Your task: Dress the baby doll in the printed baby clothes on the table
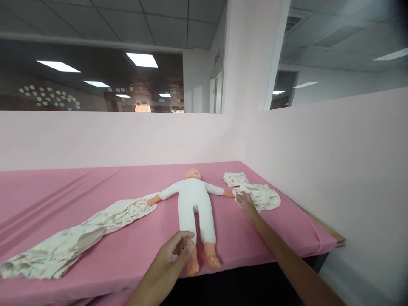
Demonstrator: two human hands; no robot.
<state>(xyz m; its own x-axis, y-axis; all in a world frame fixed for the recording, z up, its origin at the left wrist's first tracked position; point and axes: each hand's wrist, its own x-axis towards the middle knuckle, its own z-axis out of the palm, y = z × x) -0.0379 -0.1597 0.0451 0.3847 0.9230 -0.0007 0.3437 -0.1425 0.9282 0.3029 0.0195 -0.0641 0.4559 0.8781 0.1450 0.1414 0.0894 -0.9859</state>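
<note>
Pink tabletop [248, 242], white-bodied doll [194, 193], arms [214, 188] outspread, bare feet [212, 258]

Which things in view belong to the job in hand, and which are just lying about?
In hand, judging by reach:
- baby doll, near left hand
- rumpled patterned cloth, at right hand

Seemingly just lying about:
- folded patterned cloth
- long patterned cloth, by the doll's hand

Apparently childcare training room | doll [195, 193] at 6 o'clock on pink table [234, 244] | windows [95, 78] at 10 and 2 o'clock
</note>
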